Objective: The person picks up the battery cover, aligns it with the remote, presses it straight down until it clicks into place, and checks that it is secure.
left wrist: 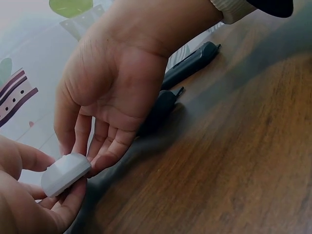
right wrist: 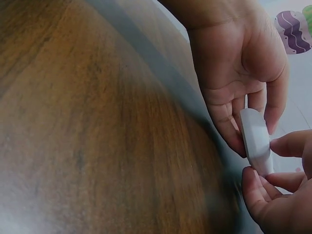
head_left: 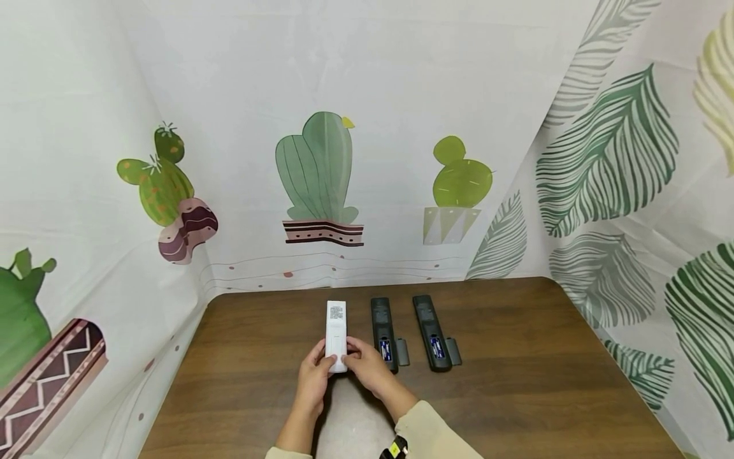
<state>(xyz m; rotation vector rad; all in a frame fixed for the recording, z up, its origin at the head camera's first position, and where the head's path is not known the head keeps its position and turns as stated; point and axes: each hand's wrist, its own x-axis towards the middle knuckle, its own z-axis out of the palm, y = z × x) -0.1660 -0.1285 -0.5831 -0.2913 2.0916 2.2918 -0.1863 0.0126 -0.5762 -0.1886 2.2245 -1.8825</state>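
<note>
Head: white remote (head_left: 336, 336) at lower centre of frame, back face up, label at its upper end. Left hand (head_left: 313, 371) on its left edge, right hand (head_left: 368, 366) on its right edge, fingers of both gripping its lower end, thumbs on the back. Back looks closed up; can't see what's in its battery bay. Just right of the hands, middle black remote (head_left: 381, 315) lies back up on the tabletop (head_left: 516, 376), bay open at its lower end, batteries (head_left: 385, 350) in it. Its cover (head_left: 403, 352) lies just beside, on the right; can't tell if they touch. Further right, right black remote (head_left: 427, 319), slightly tilted in frame, same layout: bay open, batteries (head_left: 438, 347) inside, cover (head_left: 453, 351) just beside its lower right. Printed cloth (head_left: 390, 70) fills the upper part of the frame.

Left wrist: white remote at lower left, end-on, left-hand fingers around it from the lower left, right-hand fingers on it from above. Both black remotes at upper centre, partly behind the right hand; bays can't be seen from here.

Right wrist: white remote at right of frame, left hand above it, right hand at lower right, fingers of both gripping it. Bare tabletop fills the left.
</note>
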